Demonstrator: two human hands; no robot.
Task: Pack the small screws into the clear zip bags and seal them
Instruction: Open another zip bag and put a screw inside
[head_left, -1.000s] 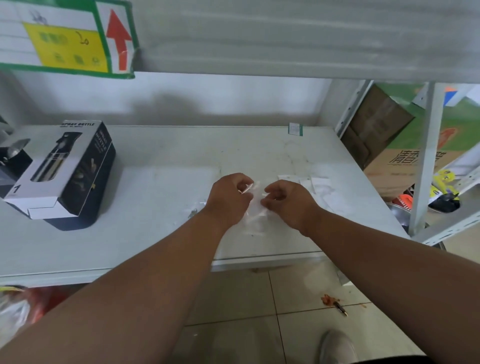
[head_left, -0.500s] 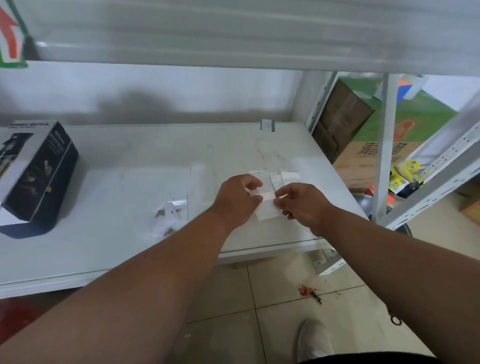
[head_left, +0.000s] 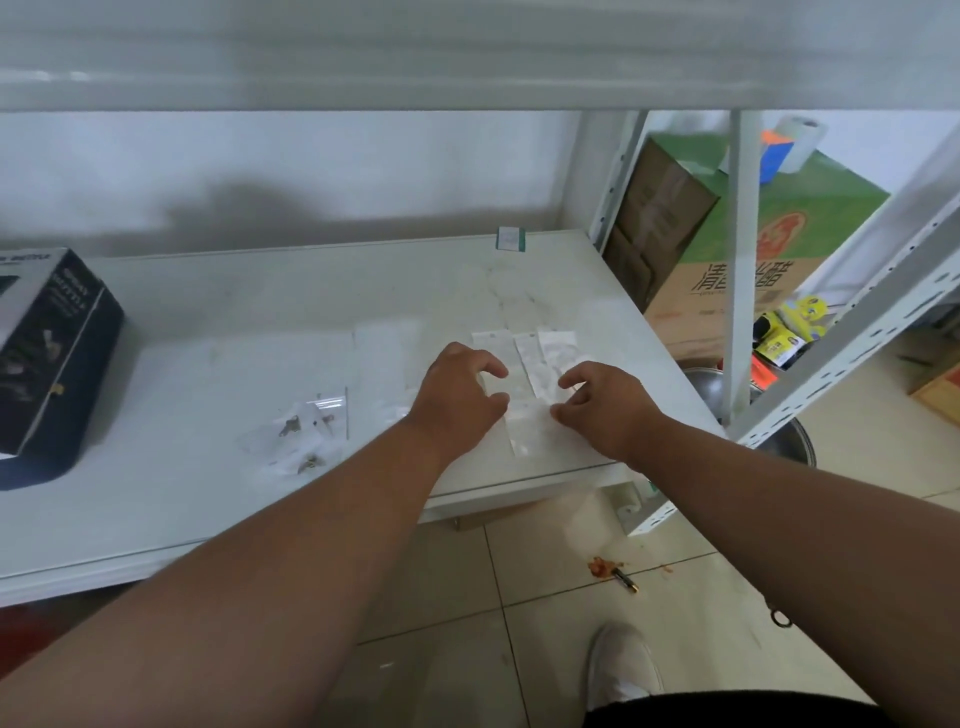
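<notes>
Surface: a white table (head_left: 218, 306) set under a white shelf (head_left: 467, 52), against a pale wall; its near edge overhangs a tiled floor (head_left: 519, 597).
Landmark: the clear zip bag (head_left: 527, 426) lying flat near the table's front right corner.
Left hand (head_left: 457, 400): just left of that bag, fingers loosely curled above the tabletop, thumb tip at the bag's left edge; whether it grips the bag I cannot tell.
Right hand (head_left: 605, 405): just right of the bag, fingers spread and bent, thumb tip at the bag's right edge; grip equally unclear.
Flat bags behind: about three pale strips (head_left: 524, 348) lie side by side just beyond the bag; the exact count is blurred.
Screws: a small heap of screws (head_left: 301, 436) on crumpled clear plastic, well left of the bag; too small to count.
Box: one dark box (head_left: 52, 353), far left of the bag.
Label: one small green-edged tag (head_left: 511, 239) at the table's back edge, beyond the bag.
Room right of the bag: metal rack posts (head_left: 743, 260), one green and brown carton (head_left: 753, 249).
Floor: one red smear (head_left: 602, 566) beside a small pen-like object, one white shoe (head_left: 621, 665).
</notes>
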